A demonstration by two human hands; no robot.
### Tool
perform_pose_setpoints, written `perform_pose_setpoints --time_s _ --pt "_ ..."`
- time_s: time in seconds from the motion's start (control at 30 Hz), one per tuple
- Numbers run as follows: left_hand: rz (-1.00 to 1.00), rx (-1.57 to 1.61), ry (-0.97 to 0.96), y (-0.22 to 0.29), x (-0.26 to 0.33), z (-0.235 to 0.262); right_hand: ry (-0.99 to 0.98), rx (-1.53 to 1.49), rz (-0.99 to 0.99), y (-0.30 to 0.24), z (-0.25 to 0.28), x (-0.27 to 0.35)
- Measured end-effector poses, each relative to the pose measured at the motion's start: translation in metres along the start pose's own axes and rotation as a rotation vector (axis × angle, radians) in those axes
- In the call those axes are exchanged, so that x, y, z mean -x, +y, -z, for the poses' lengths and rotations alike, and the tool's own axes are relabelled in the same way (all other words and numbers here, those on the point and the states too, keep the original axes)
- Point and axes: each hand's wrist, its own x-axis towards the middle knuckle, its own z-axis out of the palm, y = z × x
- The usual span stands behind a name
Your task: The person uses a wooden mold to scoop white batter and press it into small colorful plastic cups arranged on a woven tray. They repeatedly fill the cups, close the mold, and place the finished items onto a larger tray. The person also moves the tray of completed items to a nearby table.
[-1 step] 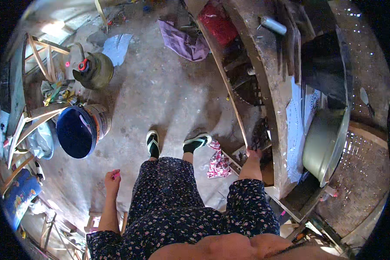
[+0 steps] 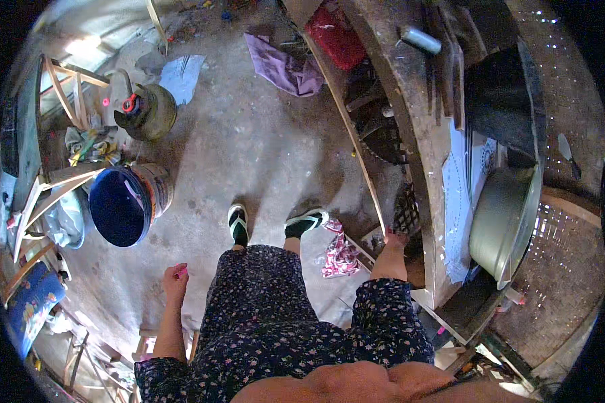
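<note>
My left hand (image 2: 175, 282) hangs beside my hip with its fingers curled. A small bright pink spot shows at the fingertips; I cannot make out what it is. My right hand (image 2: 396, 240) reaches down to the lower level of a wooden shelf (image 2: 420, 161). It lies at the near end of the shelf's long thin wooden edge (image 2: 357, 138). Dark lattice-patterned ware (image 2: 406, 213) sits just beyond that hand. Shadow and blur hide its fingers. A red-and-white patterned cloth (image 2: 341, 252) lies on the floor beside my right foot.
A dark blue-lined bucket (image 2: 119, 207) and a large kettle (image 2: 148, 111) stand at the left, near wooden frames. A purple cloth (image 2: 286, 64) lies ahead on the floor. On the shelf top at right rests a large metal basin (image 2: 501, 225). A red item (image 2: 336, 37) sits in the lower shelf.
The lattice-patterned ware beside my right hand shows more clearly now. Both hands stay in nearly the same places.
</note>
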Motion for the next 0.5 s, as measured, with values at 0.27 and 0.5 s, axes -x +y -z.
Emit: perform_pose_setpoints --time_s 0.27,0.5 --pt "-0.025 -0.088 -0.032 0.018 0.003 0.007 -0.524 1.611 1.385 0.038 0.113 0.205" --pt "-0.235 -0.182 -0.118 0.043 -0.009 0.006 -0.6 0.541 -0.172 0.019 0.239 0.28"
